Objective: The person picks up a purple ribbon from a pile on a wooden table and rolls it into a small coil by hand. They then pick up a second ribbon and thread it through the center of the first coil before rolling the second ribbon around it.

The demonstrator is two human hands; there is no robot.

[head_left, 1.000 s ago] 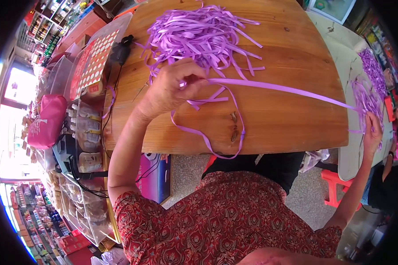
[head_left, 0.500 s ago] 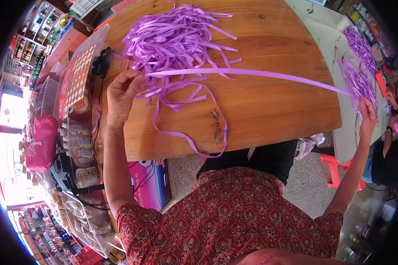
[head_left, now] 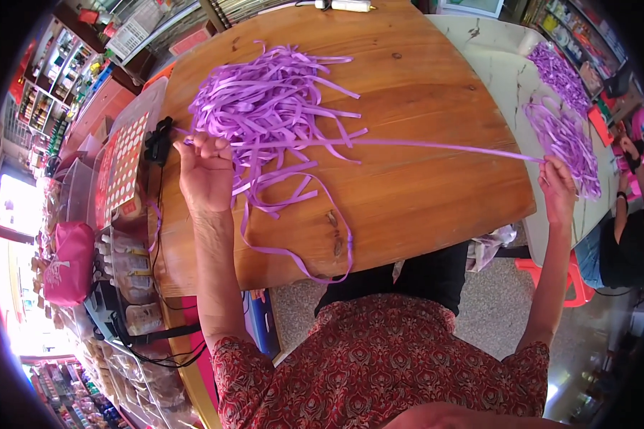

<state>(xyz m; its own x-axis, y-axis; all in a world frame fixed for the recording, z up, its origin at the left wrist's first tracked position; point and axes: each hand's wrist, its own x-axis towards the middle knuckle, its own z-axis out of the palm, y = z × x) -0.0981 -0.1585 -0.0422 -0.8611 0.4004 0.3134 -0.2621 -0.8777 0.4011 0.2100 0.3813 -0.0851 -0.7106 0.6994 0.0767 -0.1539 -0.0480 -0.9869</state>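
Note:
A long purple ribbon (head_left: 436, 145) stretches nearly straight across the wooden table. My right hand (head_left: 558, 189) pinches its right end, out past the table's right edge. The ribbon's other end reaches my left hand (head_left: 209, 175), whose palm faces up with fingers curled around it; the exact grip is partly hidden. Just beyond my left hand lies a tangled heap of purple ribbons (head_left: 265, 93). One loose strand (head_left: 290, 250) curves from the heap toward the table's near edge.
A white marbled table (head_left: 472, 53) adjoins on the right, bearing more purple ribbon bundles (head_left: 562, 143). Another person's arm (head_left: 620, 214) shows at far right. On the left stand a dotted red box (head_left: 125, 161), a black clip-like object (head_left: 159, 141) and a pink bag (head_left: 70, 264). A red stool (head_left: 576, 282) is below.
My left hand has turned palm up, its thumb now away from the fingers. My right hand has come left with the ribbon, which hangs straighter. The whole view has shifted slightly.

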